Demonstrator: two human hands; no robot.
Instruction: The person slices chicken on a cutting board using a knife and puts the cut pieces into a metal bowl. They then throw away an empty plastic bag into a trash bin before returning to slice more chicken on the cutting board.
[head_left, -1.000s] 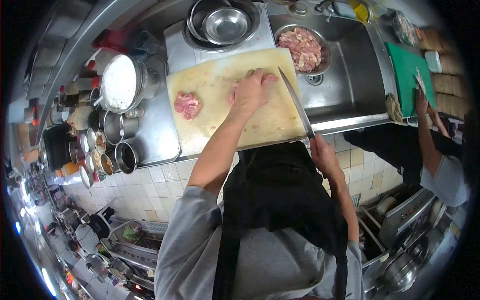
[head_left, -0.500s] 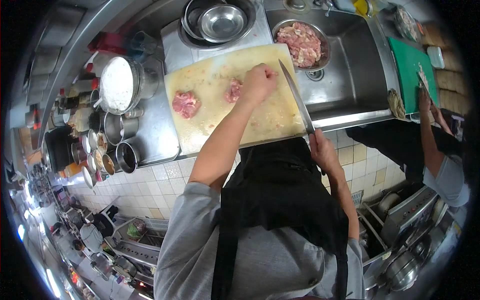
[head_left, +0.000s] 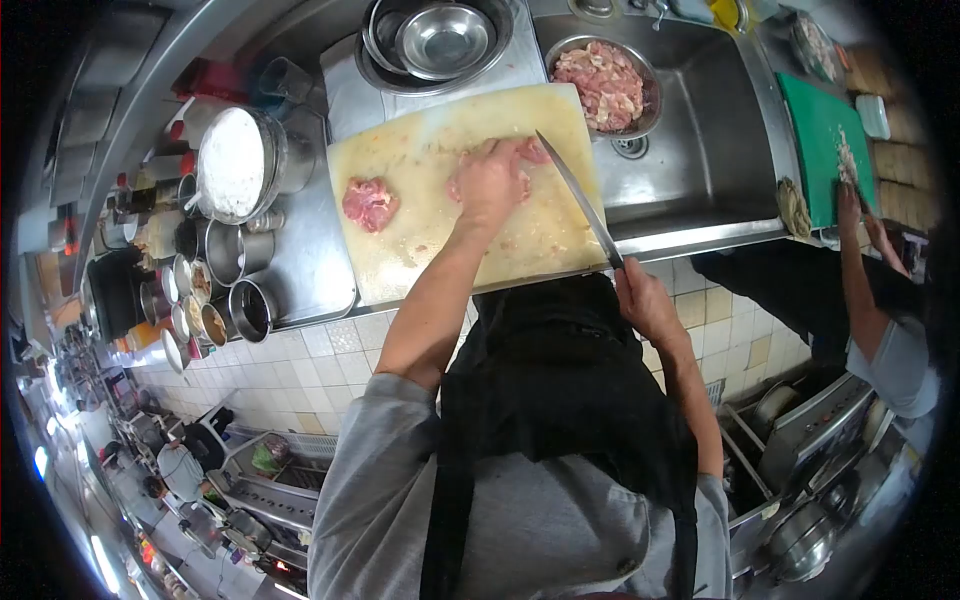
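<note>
A cream cutting board (head_left: 400,270) lies in front of me with raw meat on it. My left hand (head_left: 490,185) is over a pink piece of raw meat (head_left: 522,185) mid-board, fingers curled onto it and covering much of it. Beside those fingers, a smaller bit of meat (head_left: 537,151) lies by the knife's tip. My right hand (head_left: 648,302) is closed around the handle of a long knife (head_left: 582,201), whose blade slants across the board's right side. Another raw piece of meat (head_left: 370,205) rests apart at the left of the board.
A steel bowl of raw meat (head_left: 600,88) stands in the sink (head_left: 690,120). Stacked steel bowls (head_left: 445,45) are behind the board. On the left are a bowl of white powder (head_left: 232,165) and several pots. A co-worker's hands (head_left: 852,210) work at a green board (head_left: 810,140).
My left hand has moved left and slightly toward me, onto the middle piece of meat. The knife's tip has shifted left and nearer to me. A small bit of meat now shows by it.
</note>
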